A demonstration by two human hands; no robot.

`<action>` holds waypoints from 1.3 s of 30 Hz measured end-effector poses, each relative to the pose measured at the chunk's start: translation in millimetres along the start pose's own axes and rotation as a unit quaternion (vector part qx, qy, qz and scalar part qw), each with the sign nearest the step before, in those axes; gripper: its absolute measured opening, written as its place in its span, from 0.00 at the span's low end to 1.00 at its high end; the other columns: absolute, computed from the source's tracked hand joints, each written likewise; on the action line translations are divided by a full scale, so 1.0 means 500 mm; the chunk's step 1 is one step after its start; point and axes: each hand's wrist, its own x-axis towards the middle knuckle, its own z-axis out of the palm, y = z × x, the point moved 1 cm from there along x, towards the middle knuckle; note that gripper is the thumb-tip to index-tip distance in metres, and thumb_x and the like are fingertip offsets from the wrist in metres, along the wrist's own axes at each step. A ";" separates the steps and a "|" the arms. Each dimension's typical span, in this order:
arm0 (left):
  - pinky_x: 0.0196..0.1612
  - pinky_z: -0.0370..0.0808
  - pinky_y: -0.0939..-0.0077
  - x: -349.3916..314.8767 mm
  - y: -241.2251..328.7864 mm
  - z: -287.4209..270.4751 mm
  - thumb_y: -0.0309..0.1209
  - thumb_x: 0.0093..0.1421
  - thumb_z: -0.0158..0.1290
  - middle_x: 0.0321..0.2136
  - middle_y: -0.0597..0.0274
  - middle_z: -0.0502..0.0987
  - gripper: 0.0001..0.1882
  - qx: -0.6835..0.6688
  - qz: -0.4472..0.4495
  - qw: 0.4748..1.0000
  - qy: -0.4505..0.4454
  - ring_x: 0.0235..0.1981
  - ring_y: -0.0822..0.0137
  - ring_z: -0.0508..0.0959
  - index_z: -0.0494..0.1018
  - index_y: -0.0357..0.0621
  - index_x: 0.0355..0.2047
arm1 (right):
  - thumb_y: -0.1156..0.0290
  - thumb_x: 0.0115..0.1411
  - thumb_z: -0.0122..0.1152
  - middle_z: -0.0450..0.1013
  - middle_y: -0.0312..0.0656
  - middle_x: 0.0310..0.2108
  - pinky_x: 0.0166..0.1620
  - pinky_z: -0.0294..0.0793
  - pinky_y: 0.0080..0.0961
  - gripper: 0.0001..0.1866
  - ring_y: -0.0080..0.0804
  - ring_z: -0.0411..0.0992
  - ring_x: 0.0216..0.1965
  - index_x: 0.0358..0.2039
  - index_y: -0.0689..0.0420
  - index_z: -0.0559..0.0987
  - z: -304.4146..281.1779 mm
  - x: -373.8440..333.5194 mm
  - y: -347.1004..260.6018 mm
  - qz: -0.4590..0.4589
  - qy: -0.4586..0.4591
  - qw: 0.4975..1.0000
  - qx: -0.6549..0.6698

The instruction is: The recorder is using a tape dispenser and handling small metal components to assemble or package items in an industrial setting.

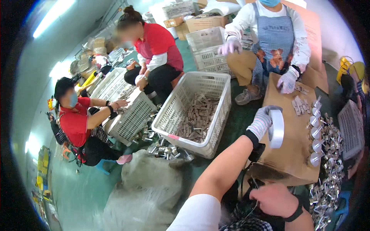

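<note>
My left hand (260, 124), in a striped glove, is closed on a wide roll of white tape (276, 133), held up over the near half of a cardboard-covered surface (285, 159). Low at the front, beside that surface's near edge, is my bare right hand (275, 200) with a dark band at the wrist. Its fingers are curled and a little blurred. A thin dark object (253, 184) shows by the fingertips, too unclear to name. Along the cardboard's right edge stands a row of shiny metal pieces with round discs (317, 145). Small flat metal pieces (298, 106) lie farther back.
A white plastic crate (165, 134) of flat metal parts stands left of the cardboard. Loose shiny metal parts (327, 184) are heaped at right. A gloved co-worker (273, 34) sits across; two co-workers in red (158, 40) work at left. A grey sack (150, 184) lies near.
</note>
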 end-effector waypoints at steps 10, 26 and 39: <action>0.36 0.77 0.69 0.017 0.004 -0.026 0.27 0.59 0.43 0.34 0.49 0.78 0.13 -0.108 -0.065 0.992 -0.023 0.32 0.58 0.78 0.74 0.34 0.39 | 0.82 0.46 0.63 0.67 0.37 0.44 0.50 0.66 0.22 0.30 0.24 0.66 0.47 0.51 0.58 0.65 -0.023 0.049 0.121 0.119 0.557 0.686 0.453; 0.32 0.76 0.62 0.045 -0.027 -0.034 0.28 0.58 0.43 0.34 0.48 0.78 0.14 -0.154 -0.166 0.971 -0.078 0.29 0.55 0.78 0.72 0.31 0.39 | 0.79 0.43 0.70 0.66 0.45 0.50 0.51 0.66 0.26 0.30 0.30 0.67 0.47 0.45 0.57 0.63 0.016 0.105 0.196 0.174 0.595 0.747 0.240; 0.32 0.76 0.69 0.000 0.013 0.022 0.30 0.59 0.46 0.29 0.53 0.76 0.13 -0.004 -0.060 0.992 -0.113 0.28 0.61 0.77 0.73 0.37 0.40 | 0.79 0.41 0.73 0.62 0.39 0.44 0.50 0.68 0.24 0.34 0.26 0.65 0.46 0.44 0.56 0.61 0.027 0.119 0.208 0.105 0.628 0.722 0.269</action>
